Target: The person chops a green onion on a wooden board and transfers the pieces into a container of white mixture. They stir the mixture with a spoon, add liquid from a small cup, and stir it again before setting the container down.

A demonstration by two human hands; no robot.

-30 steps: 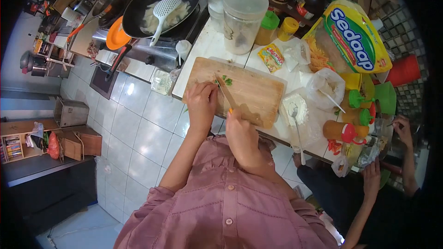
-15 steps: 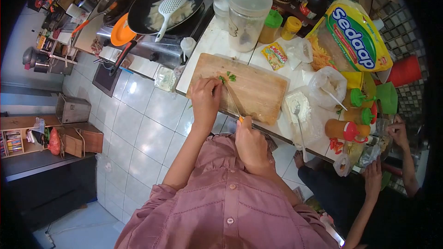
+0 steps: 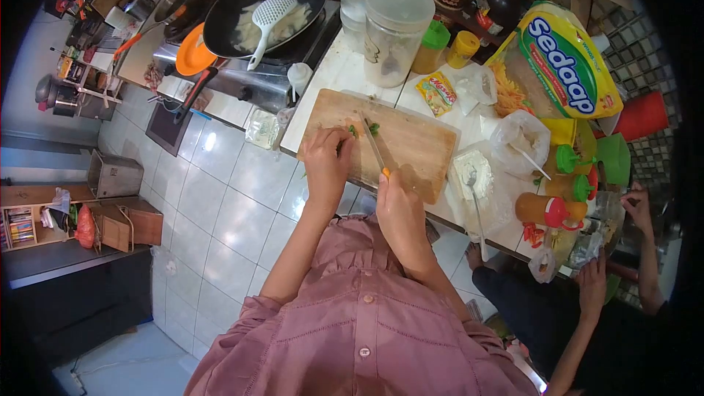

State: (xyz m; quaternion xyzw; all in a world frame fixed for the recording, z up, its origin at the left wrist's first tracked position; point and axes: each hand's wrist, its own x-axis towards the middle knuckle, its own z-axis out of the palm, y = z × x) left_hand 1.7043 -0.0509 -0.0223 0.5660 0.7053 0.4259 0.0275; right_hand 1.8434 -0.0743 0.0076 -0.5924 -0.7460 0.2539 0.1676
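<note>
In the head view, your L hand (image 3: 328, 159) is on the L part of the cutting board (image 3: 381, 145), fingers bent and close tog. next to a bit of green herb (image 3: 353, 130); can't tell if they pinch it. Your R hand (image 3: 400, 209) has its fingers closed round the orange handle of the knife (image 3: 373, 144), blade over the board w/ its tip pointing away from you, between that bit and the chopped greens (image 3: 374, 130). The board lies on the white tabletop (image 3: 317, 67). Beyond it: a tall clear container (image 3: 397, 33) and a small Masako packet (image 3: 436, 94). R of it: white powder on plastic w/ a spoon (image 3: 478, 213), plus an open plastic bag (image 3: 520, 136). Far L, a black pan (image 3: 265, 11) on the stove holds pale pieces and a white slotted spatula (image 3: 270, 20). Far R, a co-worker's hands (image 3: 614, 242) are near the sauce bottles (image 3: 541, 209).
</note>
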